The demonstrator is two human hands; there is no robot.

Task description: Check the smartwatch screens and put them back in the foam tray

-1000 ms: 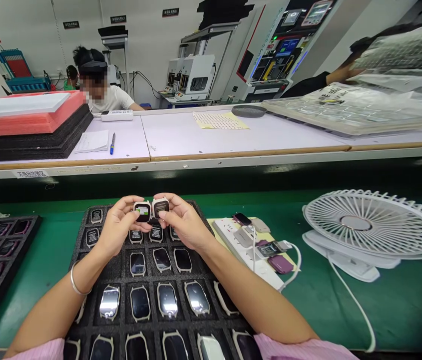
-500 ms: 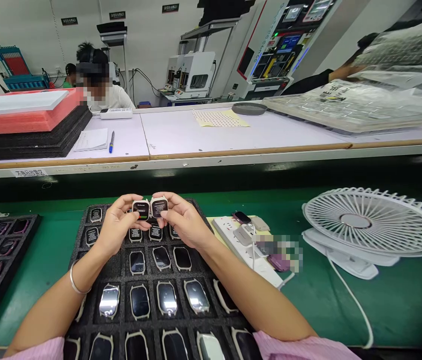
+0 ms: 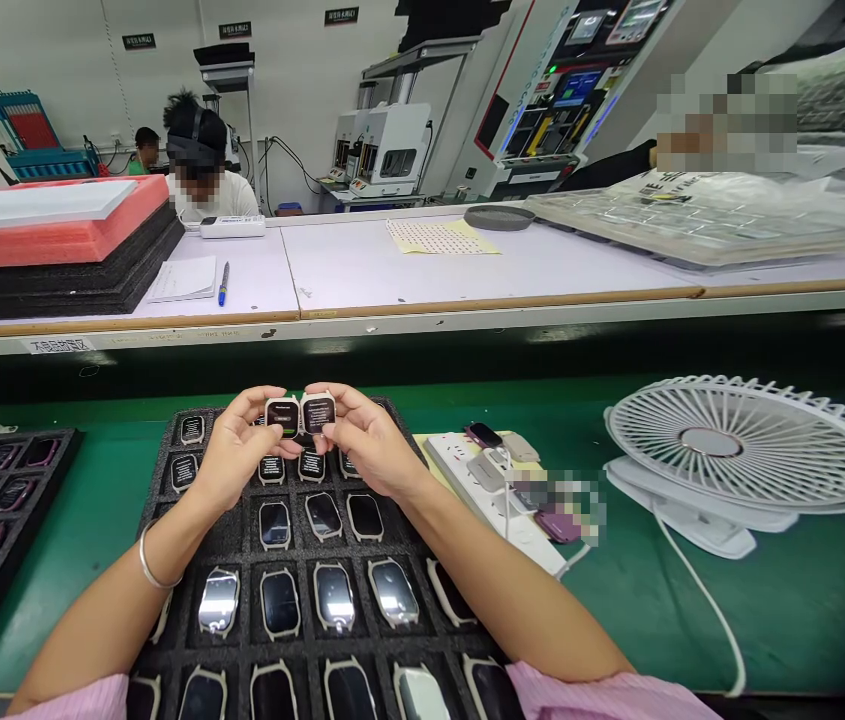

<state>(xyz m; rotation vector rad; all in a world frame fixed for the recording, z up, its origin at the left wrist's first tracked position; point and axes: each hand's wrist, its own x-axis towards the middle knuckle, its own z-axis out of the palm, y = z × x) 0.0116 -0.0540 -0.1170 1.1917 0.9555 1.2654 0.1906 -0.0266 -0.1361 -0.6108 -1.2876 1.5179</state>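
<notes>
Between the fingers and thumb of my left hand [image 3: 243, 448] is a smartwatch body [image 3: 283, 412] without a strap, its dark screen lit with small text and a green line. My right hand [image 3: 366, 437] pinches a second strapless smartwatch [image 3: 318, 410] with several lines of text on its screen. The two watches are side by side, faces toward me, their edges close together. Both hands are above the far rows of a black foam tray [image 3: 242, 545]. Several pale-framed watches lie in its compartments, such as one dark-screened watch [image 3: 366, 517]; a few far ones show text.
A second foam tray [image 3: 32, 500] with purple-framed watches lies at left. Right of my arm are a white power strip [image 3: 459, 455] with cables and a white fan [image 3: 744, 450]. A raised shelf [image 3: 347, 280] runs across the back; a person [image 3: 201, 160] sits behind it.
My hands and both watches stay almost in place. The left watch's screen content looks slightly different. Behind the shelf, the seated person's head has shifted a little, and a co-worker's arm at right has moved.
</notes>
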